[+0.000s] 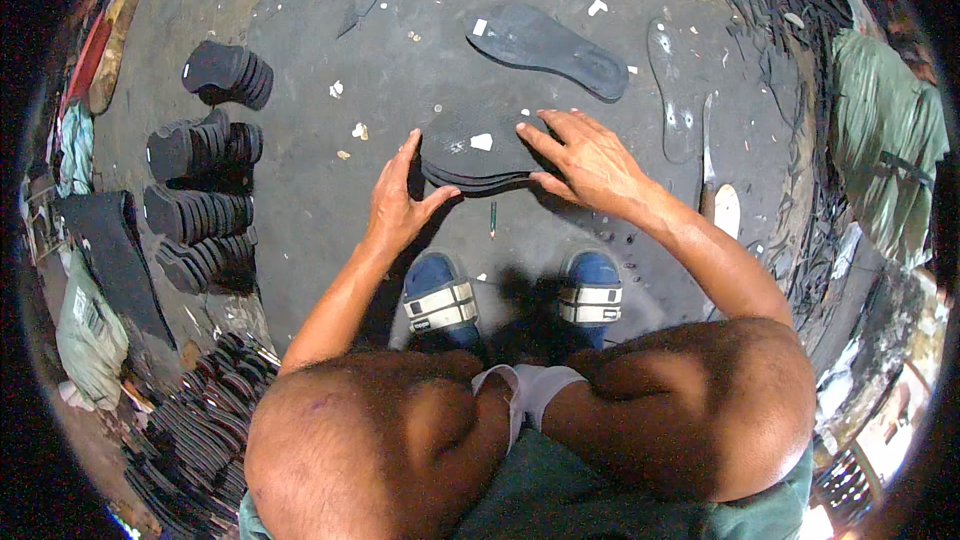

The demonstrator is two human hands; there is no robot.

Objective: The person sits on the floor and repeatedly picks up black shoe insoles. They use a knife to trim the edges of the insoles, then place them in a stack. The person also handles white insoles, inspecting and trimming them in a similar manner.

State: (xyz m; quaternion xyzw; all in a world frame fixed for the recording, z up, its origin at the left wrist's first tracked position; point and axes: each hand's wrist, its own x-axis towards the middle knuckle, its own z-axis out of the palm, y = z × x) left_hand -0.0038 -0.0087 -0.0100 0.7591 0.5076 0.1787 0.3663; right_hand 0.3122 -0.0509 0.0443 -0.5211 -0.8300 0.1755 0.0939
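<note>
A short stack of black rubber sole pieces (455, 162) lies in front of my feet, a white patch on its top piece. My left hand (398, 195) holds the stack's left end, fingers along the side and thumb at the near edge. At the other end, my right hand (585, 162) rests its fingertips on top, with the thumb at the near edge. What the fingers do beneath the stack is hidden. A dark green pencil (493, 220) lies just below it. Beyond the stack is a large black sole (547, 52).
Small stacks of black sole pieces (200, 215) stand to the left, with a bigger pile (205, 420) at lower left. At right lie a thin sole-shaped template (672, 90), a knife (709, 155) and rubber scraps (785, 90). My sandalled feet (440, 300) are close below.
</note>
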